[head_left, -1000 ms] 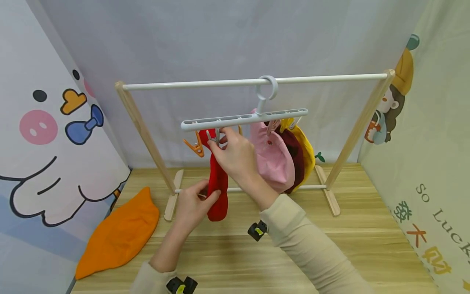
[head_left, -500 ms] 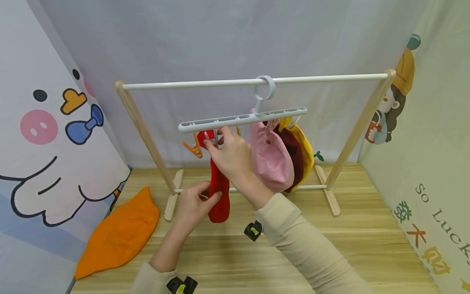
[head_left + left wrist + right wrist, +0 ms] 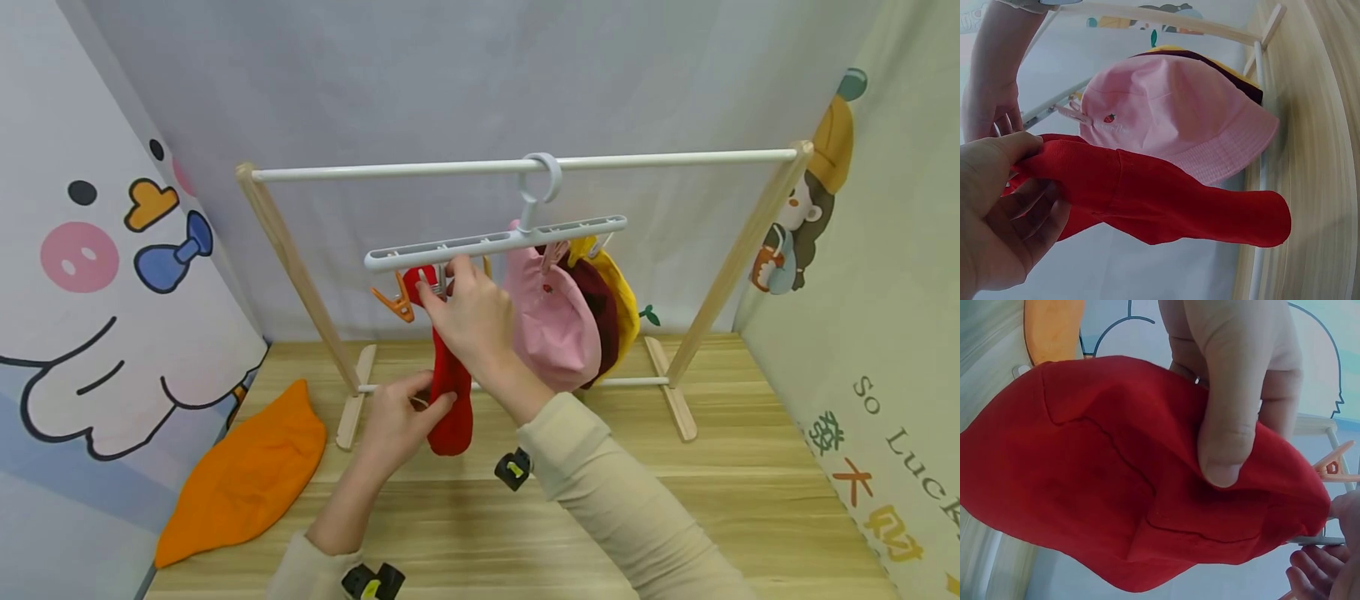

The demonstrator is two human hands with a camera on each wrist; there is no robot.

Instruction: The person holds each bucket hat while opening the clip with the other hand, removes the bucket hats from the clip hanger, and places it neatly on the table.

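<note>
A red bucket hat (image 3: 452, 417) hangs folded edge-on below the grey hanger (image 3: 495, 242). My left hand (image 3: 397, 421) grips its side, thumb on the near face, as the left wrist view also shows. Higher up, my right hand (image 3: 476, 312) pinches a grey clothes peg (image 3: 440, 279) under the hanger's left half. In the right wrist view that grey peg (image 3: 1316, 540) meets the hat's edge; the fingers partly hide it. Just left of it dangles an orange peg (image 3: 397, 300).
A pink bucket hat (image 3: 555, 333), a maroon hat (image 3: 600, 308) and a yellow hat (image 3: 624, 308) hang from pegs at the hanger's right. The hanger hooks over the white rail (image 3: 390, 171) of a wooden-legged rack. An orange hat (image 3: 247, 479) lies on the table's left.
The hanger and my right hand have shifted slightly left. The red hat's lower part has drifted a little right, with my left hand still on it.
</note>
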